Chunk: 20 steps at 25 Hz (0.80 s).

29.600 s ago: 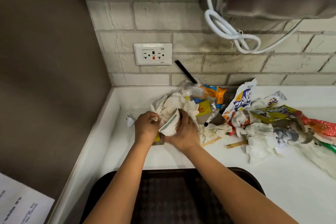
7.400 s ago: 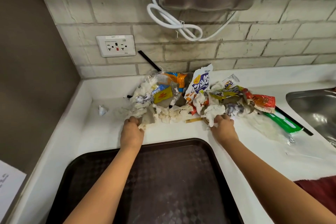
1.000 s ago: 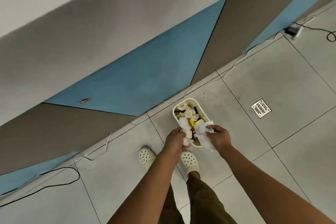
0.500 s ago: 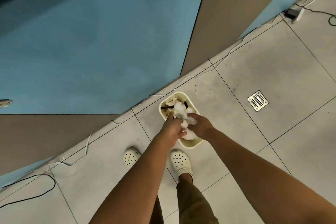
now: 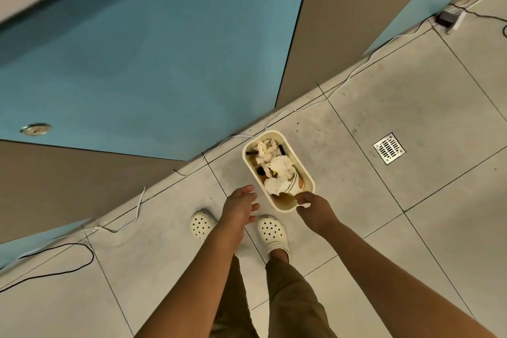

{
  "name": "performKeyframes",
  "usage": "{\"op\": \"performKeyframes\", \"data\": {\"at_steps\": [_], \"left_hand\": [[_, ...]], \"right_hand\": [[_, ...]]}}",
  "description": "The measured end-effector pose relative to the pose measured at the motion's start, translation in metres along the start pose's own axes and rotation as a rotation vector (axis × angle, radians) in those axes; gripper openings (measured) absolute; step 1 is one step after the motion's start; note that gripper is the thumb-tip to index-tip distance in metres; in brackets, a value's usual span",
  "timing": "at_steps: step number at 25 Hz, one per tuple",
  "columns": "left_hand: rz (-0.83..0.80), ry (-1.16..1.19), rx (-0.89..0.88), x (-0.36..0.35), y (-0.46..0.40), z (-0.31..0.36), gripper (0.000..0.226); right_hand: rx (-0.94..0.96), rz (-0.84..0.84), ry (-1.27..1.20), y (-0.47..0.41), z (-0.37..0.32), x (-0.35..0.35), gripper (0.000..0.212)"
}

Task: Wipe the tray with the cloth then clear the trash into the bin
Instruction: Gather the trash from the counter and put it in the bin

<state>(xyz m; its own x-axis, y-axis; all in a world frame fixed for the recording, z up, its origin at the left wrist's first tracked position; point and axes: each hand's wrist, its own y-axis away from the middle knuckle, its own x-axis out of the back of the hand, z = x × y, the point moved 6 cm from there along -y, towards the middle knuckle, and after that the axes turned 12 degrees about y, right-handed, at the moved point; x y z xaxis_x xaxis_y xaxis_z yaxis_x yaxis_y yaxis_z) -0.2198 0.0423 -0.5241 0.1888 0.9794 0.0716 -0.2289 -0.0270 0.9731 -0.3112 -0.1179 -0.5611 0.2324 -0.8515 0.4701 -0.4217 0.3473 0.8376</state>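
We look down at the bin, a small cream oblong tub with rounded corners and smooth plastic-looking walls, which stands on the floor of pale matte tiles. The trash fills the bin: crumpled white tissues, soft and wrinkled, a paper cup on its side, and some thin dark sticks.

Our left hand hangs to the left of the bin, just beside its near end, with the fingers spread wide and relaxed; it holds nothing and does not touch the trash. Our right hand is over the near end of the bin, and its fingers curl and pinch a small white scrap of tissue, which lies just above the rim.

Below the bin in the view, two cream clogs with round holes stand on the tiles. To the right of the bin lies a square metal drain. Behind the bin a thin white cable runs along the foot of the blue and brown wall panels.
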Motion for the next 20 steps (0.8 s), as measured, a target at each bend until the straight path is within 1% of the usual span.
{"op": "performKeyframes", "data": {"at_steps": [2, 5, 7, 10, 12, 15, 17, 20], "left_hand": [[-0.021, 0.002, -0.125, 0.003, 0.026, 0.016, 0.025], [-0.073, 0.029, -0.282, 0.007, 0.084, 0.041, 0.02], [-0.105, 0.036, -0.366, 0.012, 0.128, 0.055, 0.017], [-0.121, 0.052, -0.515, 0.03, 0.195, 0.068, 0.021], [-0.115, 0.07, -0.634, 0.047, 0.241, 0.081, 0.024], [-0.148, 0.086, -0.736, 0.066, 0.303, 0.106, 0.024], [-0.156, 0.099, -0.795, 0.079, 0.342, 0.122, 0.025], [-0.136, 0.167, -0.93, 0.111, 0.395, 0.149, 0.021]], "right_hand": [[0.047, 0.028, -0.109, 0.019, -0.019, 0.014, 0.029], [0.174, 0.104, -0.233, 0.061, -0.062, 0.045, 0.027], [0.277, 0.147, -0.205, 0.093, -0.092, 0.066, 0.028], [0.441, 0.205, -0.13, 0.149, -0.128, 0.087, 0.027], [0.551, 0.241, -0.164, 0.194, -0.156, 0.105, 0.027], [0.708, 0.287, -0.24, 0.252, -0.207, 0.134, 0.03], [0.81, 0.3, -0.235, 0.283, -0.243, 0.148, 0.028], [0.956, 0.327, -0.209, 0.326, -0.298, 0.167, 0.027]]}}
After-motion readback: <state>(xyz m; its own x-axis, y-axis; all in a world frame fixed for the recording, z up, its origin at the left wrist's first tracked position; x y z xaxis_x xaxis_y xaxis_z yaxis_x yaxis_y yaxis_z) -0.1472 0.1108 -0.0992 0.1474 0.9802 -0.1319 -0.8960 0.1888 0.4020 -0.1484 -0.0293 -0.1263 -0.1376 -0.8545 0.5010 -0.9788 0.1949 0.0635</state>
